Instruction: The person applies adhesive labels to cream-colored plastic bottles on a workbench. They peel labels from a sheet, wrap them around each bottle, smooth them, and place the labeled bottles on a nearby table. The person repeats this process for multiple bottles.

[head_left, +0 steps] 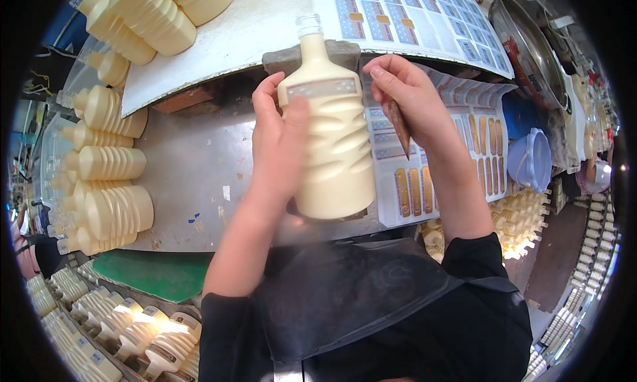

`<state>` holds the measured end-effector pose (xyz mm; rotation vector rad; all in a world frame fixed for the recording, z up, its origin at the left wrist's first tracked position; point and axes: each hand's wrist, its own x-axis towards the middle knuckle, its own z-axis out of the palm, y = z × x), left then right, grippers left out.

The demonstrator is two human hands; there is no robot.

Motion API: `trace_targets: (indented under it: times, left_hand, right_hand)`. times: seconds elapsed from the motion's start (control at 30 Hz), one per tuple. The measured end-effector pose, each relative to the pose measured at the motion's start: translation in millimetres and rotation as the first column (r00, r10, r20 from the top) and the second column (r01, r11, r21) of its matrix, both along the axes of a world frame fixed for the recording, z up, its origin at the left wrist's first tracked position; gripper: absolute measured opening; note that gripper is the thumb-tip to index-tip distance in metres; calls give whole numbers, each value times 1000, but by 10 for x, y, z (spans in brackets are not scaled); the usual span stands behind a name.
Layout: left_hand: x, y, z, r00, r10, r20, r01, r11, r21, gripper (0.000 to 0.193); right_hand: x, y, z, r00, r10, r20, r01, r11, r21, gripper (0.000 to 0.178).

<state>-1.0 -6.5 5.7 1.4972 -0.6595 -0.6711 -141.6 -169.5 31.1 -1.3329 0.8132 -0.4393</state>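
A cream-coloured bottle with wavy ridges and a clear threaded neck lies in front of me, its neck pointing away and resting by a grey block. Across its shoulder runs a grey-and-blue patterned label strip. My left hand grips the bottle's left side, its blurred thumb over the left end of the strip. Just right of the bottle, my right hand is closed with thumb and forefinger together, holding a pointed brown stick-like tool in its palm. Whether something thin is also in that pinch, I cannot tell.
Label sheets lie right of the bottle, with more sheets on the white board beyond. Cream bottles line the metal table's left edge. A lilac bucket stands at right. Below left is a green mat.
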Motion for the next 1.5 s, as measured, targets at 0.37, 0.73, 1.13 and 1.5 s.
trace_targets:
  times: [0.37, 0.73, 1.13, 1.5]
  left_hand:
    - [34, -78, -40, 999, 36, -4, -36, 989, -141, 54]
    - [30, -152, -17, 1000, 17, -7, -18, 998, -59, 48]
    - [5, -135, 27, 998, 15, 54, -15, 1000, -2, 55]
    - [-101, -83, 4, 983, -88, -163, 76, 994, -81, 67]
  right_hand:
    - [-19, 221, -45, 995, 35, 92, -33, 999, -29, 43]
    - [44, 219, -158, 998, 1, 64, 8, 991, -132, 45]
    - [18, 204, -129, 994, 71, 86, -63, 993, -101, 34]
    - [-84, 305, -81, 968, 81, 238, -102, 992, 79, 38]
